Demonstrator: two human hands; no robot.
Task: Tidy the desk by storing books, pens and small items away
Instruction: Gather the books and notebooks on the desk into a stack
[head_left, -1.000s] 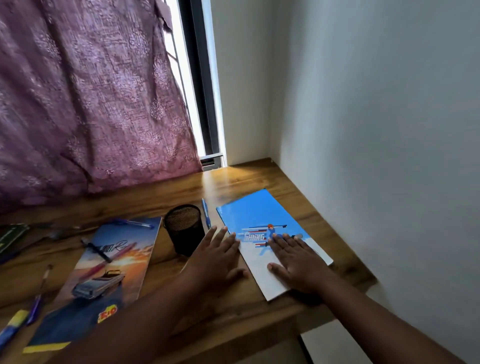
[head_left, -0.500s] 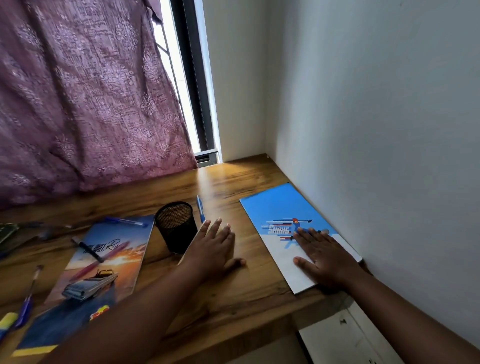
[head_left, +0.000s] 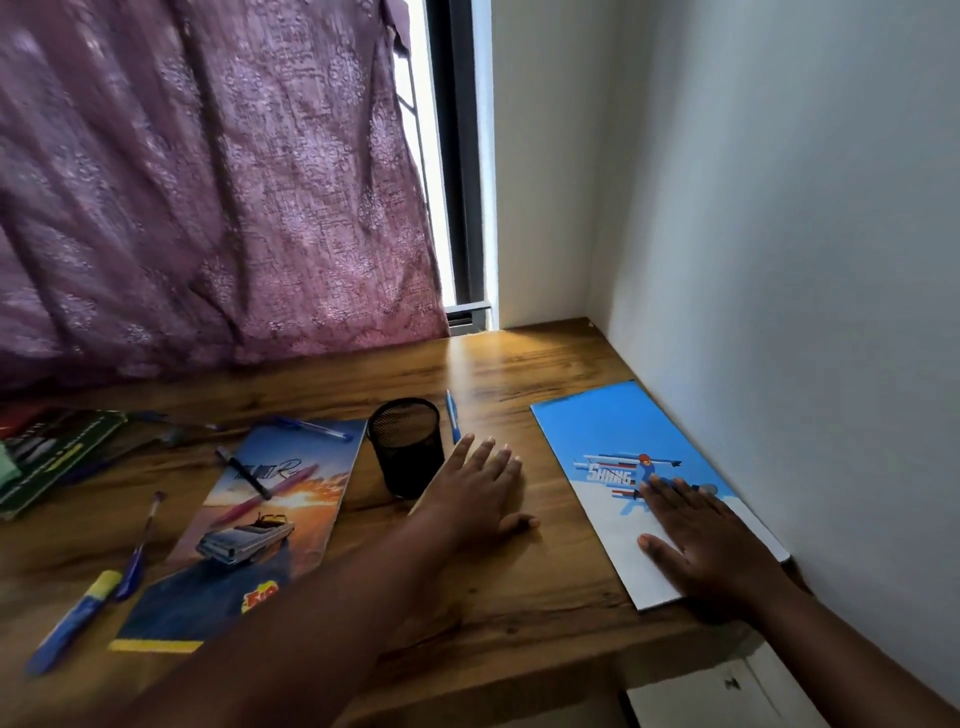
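Note:
A blue and white book (head_left: 613, 436) lies flat on the wooden desk (head_left: 519, 374), its right edge against the wall. My right hand (head_left: 696, 540) rests palm down on its white lower half, fingers spread. My left hand (head_left: 478, 488) lies flat on bare wood, right of a black mesh pen cup (head_left: 408, 447). A blue pen (head_left: 453, 421) lies behind the cup. A second book with a car cover (head_left: 260, 525) lies at the left, with a black pen (head_left: 244, 473) and another blue pen (head_left: 311, 428) on it.
A blue and yellow marker (head_left: 78, 618) and a thin brush (head_left: 137, 545) lie near the front left. Green-covered books (head_left: 52, 457) sit at the far left. A purple curtain (head_left: 208, 182) hangs behind the desk. The white wall (head_left: 805, 260) bounds the right side.
My right hand slid the blue book rightward until it met the wall. My left hand came off the book and stayed on the wood beside the pen cup.

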